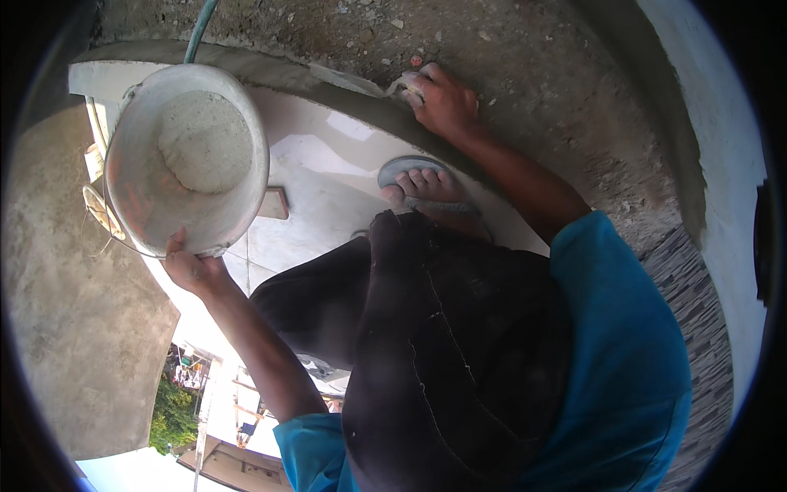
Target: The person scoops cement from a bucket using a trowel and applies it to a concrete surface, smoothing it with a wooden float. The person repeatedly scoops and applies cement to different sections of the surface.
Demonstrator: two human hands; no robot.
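Note:
My left hand [193, 269] grips the rim of a pale, cement-smeared bucket [135, 197], thumb inside the lip and fingers beneath. The bucket is tilted toward me, and a mass of grey cement mix [205, 141] lies within it. Closed around the handle of a trowel is my right hand [447, 102]. The trowel's blade [348, 80] points left and lies along the grey, smooth-looking cement edge [287, 82] of a low curb. Most of the handle is hidden by my fingers.
Rough ground with small stones [525, 74] lies beyond the curb. My sandalled foot [426, 184] stands on the pale floor close to it. A greenish hose [199, 33] runs behind the bucket. A small brown-edged block [275, 202] sits beside the bucket. White wall [705, 107] at right.

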